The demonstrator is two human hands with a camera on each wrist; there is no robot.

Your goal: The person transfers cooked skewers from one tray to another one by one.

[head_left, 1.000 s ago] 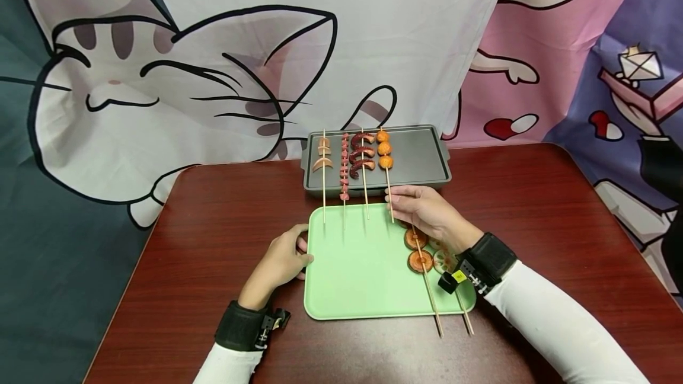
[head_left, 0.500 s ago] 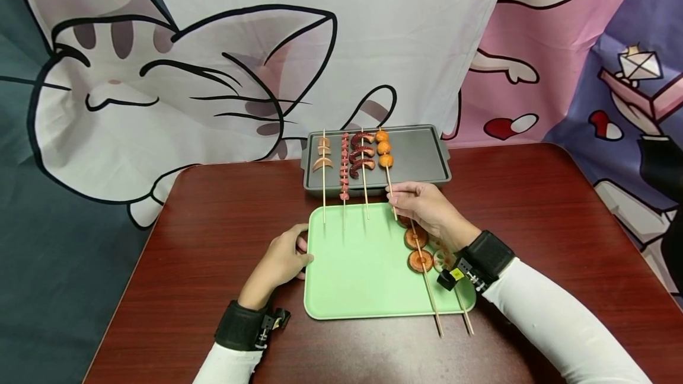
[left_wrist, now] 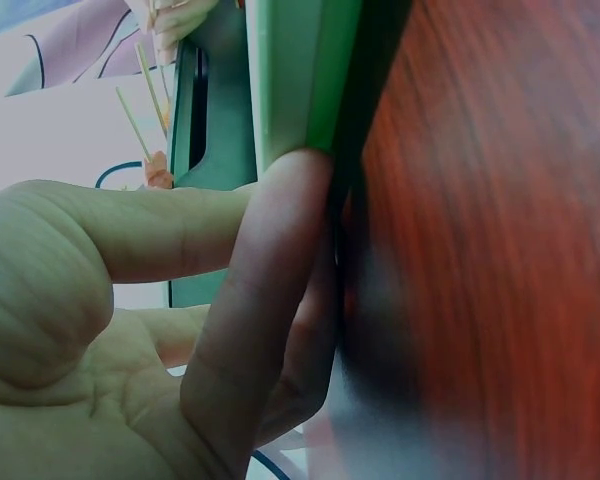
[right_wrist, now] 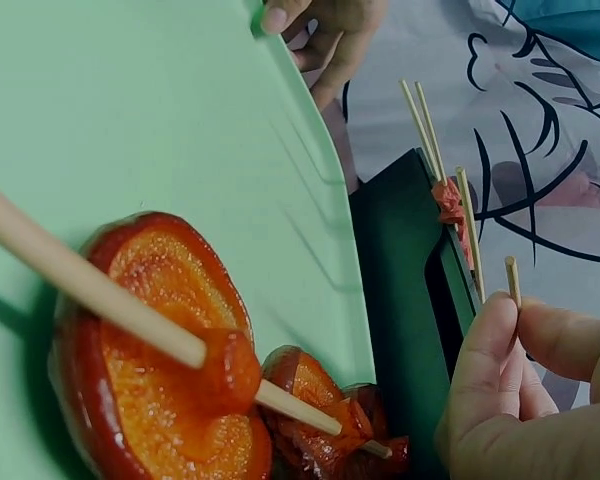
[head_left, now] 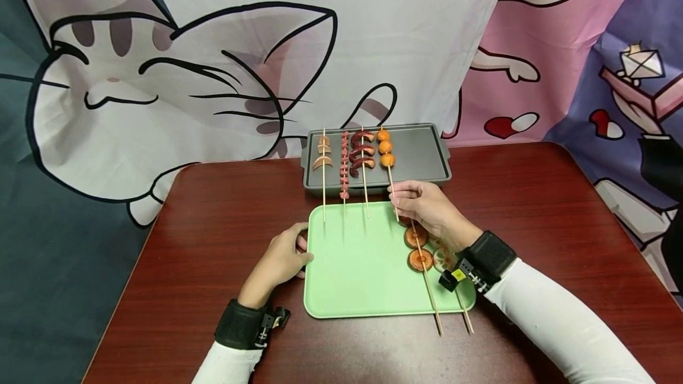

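My right hand [head_left: 421, 209] pinches the wooden stick of a skewer of orange balls [head_left: 385, 147] between thumb and fingertips. The balls lie over the grey baking tray [head_left: 416, 159], right of a skewer of dark red curled sausages [head_left: 363, 153]. In the right wrist view the stick's end [right_wrist: 513, 275] rises above my fingertips. My left hand [head_left: 280, 259] holds the left edge of the light green tray [head_left: 357, 277]; in the left wrist view its fingers [left_wrist: 270, 240] meet the rim. On the green tray's right side lies a skewer of brown mushroom slices [head_left: 420, 261].
A skewer of pink pieces [head_left: 344, 165] and one of tan pieces [head_left: 323, 150] lie on the grey tray, sticks reaching over the green tray. Beside the mushrooms is a skewer with pale green slices [head_left: 441, 259], partly behind my right wrist. A printed curtain [head_left: 400, 28] hangs behind the table.
My right hand and the orange-ball skewer have shifted very slightly, a little to the right over the last half second. The left hand and the other skewers stay put.
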